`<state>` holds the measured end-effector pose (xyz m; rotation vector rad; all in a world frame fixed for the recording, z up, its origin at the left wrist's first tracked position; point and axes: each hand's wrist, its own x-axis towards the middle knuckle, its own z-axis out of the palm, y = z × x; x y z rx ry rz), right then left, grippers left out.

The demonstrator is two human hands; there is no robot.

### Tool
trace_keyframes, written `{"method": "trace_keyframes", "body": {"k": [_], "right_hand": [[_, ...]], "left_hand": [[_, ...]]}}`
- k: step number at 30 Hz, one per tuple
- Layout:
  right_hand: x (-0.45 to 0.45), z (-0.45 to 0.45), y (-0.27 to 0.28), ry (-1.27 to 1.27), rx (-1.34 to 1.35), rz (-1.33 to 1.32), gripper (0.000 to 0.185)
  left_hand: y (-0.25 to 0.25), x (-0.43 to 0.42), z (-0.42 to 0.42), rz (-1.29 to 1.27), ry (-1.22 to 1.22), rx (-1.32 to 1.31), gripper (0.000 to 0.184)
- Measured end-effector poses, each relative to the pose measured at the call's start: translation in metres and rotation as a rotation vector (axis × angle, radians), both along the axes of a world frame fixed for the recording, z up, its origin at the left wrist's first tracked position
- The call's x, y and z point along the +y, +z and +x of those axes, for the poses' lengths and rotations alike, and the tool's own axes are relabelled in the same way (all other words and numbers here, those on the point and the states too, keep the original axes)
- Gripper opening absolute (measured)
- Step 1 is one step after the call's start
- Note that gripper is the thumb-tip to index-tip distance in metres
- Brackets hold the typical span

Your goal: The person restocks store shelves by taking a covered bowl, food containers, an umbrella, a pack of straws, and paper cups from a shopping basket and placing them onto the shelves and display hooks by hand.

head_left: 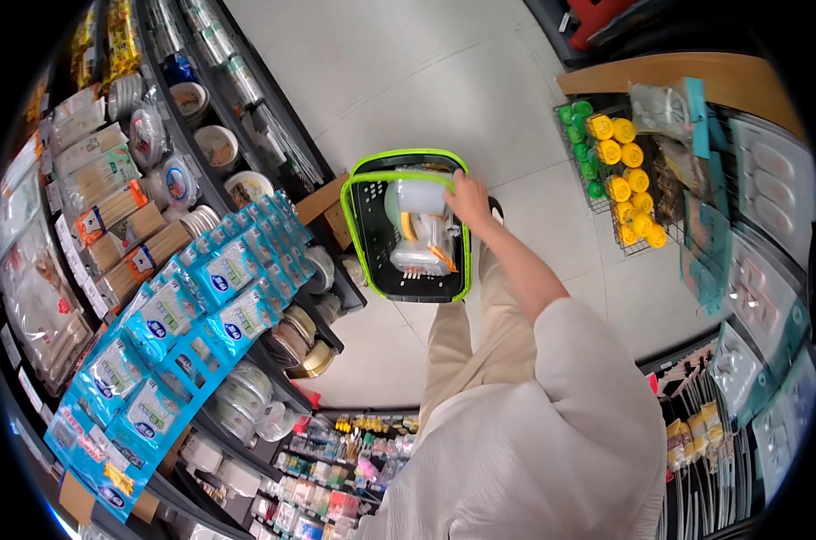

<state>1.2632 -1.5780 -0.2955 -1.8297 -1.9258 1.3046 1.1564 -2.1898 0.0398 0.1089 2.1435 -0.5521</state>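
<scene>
My right hand (467,200) is closed around the green handle (399,177) of a black shopping basket with a bright green rim (355,247), at its upper right corner. Inside the basket are a pale, translucent packaged item (421,196), a yellowish curved item (408,226) and a clear plastic pack (419,262) with an orange label. Their exact kinds are hard to make out. The basket is in front of my legs, over the tiled floor. Nowhere in the frame does my left hand show.
Shelves on the left hold packaged chopsticks (120,211), bowls (216,144) and a hanging strip of blue packets (161,310). Wire racks on the right carry yellow-capped items (637,198) and green ones (584,153). Grey floor tiles (408,72) stretch ahead between the shelves.
</scene>
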Motion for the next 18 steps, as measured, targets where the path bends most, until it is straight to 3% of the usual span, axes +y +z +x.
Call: {"method": "trace_keyframes", "body": {"k": [3,7,9,11,12,13,15,17,18], "right_hand": [[-0.016,0.007,0.062,-0.003,0.104,0.022,0.036],[-0.05,0.015,0.157,0.01,0.161,0.059,0.036],[-0.074,0.018,0.2,0.055,0.324,0.31,0.029],[-0.103,0.021,0.23,0.1,0.355,0.339,0.028],[-0.115,0.023,0.242,0.151,0.396,0.344,0.028],[-0.127,0.026,0.25,0.156,0.378,0.38,0.028],[-0.154,0.033,0.261,0.47,0.316,0.119,0.029],[-0.178,0.037,0.278,0.583,0.234,0.038,0.034],[-0.187,0.037,0.285,0.689,0.166,-0.07,0.039]], "left_hand": [[-0.018,0.0,-0.017,0.055,-0.063,-0.012,0.034],[-0.042,0.005,-0.048,0.139,-0.169,-0.012,0.033],[-0.063,0.02,-0.074,0.206,-0.231,0.016,0.033],[-0.079,0.045,-0.103,0.35,-0.224,0.069,0.033],[-0.077,0.064,-0.111,0.538,-0.144,0.068,0.033],[-0.071,0.098,-0.121,0.726,-0.059,0.064,0.04],[-0.043,0.161,-0.129,0.927,-0.016,0.081,0.063],[-0.023,0.201,-0.13,1.186,-0.361,0.325,0.08],[0.003,0.224,-0.125,1.225,-0.352,0.32,0.08]]}}
